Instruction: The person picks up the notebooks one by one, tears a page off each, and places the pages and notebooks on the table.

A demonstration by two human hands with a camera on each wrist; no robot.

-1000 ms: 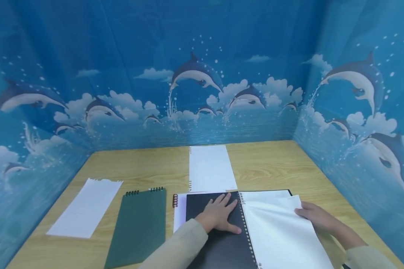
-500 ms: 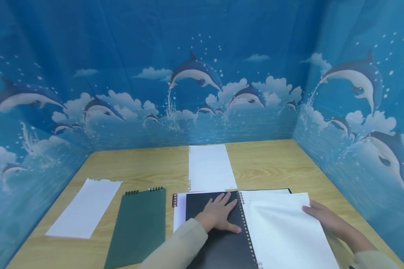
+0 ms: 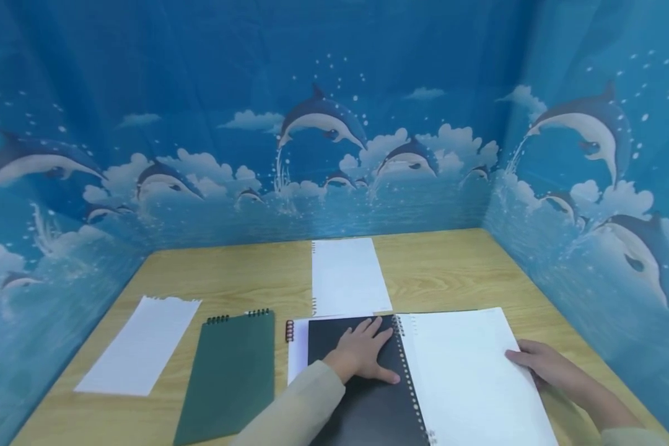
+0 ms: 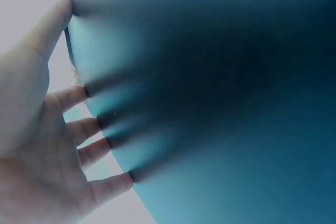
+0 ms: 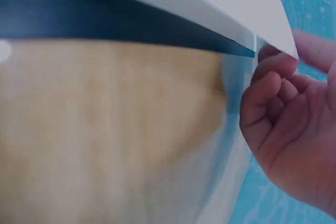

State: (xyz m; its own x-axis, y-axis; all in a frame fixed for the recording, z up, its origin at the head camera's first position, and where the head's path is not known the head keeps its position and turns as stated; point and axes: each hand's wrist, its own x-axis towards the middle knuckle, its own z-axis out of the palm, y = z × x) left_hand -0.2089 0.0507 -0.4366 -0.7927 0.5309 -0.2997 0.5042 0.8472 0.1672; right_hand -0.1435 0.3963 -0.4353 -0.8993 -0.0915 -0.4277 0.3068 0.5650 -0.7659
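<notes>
A spiral notebook lies unfolded, its black cover [image 3: 368, 409] to the left of the ring binding and its white page [image 3: 474, 378] to the right. My left hand [image 3: 361, 354] presses flat on the cover with fingers spread; in the left wrist view the fingertips [image 4: 122, 183] touch that dark surface. At the outer edge of the white page, my right hand [image 3: 552, 368] pinches the paper, thumb on top. The right wrist view shows the fingers curled under the lifted page [image 5: 236, 3], a dark board [image 5: 105, 17] below it.
A loose white sheet [image 3: 350, 275] lies beyond the notebook. Another torn sheet [image 3: 139, 347] is at the left, beside a green top-spiral notepad [image 3: 228, 375]. A white pad with red rings [image 3: 290, 331] shows under the black cover. Dolphin-printed curtains [image 3: 323, 124] enclose the wooden table [image 3: 440, 266].
My right hand has moved outward to the right with the page, which now lies straighter and covers more of the sheets beneath. My left hand stays in place on the cover.
</notes>
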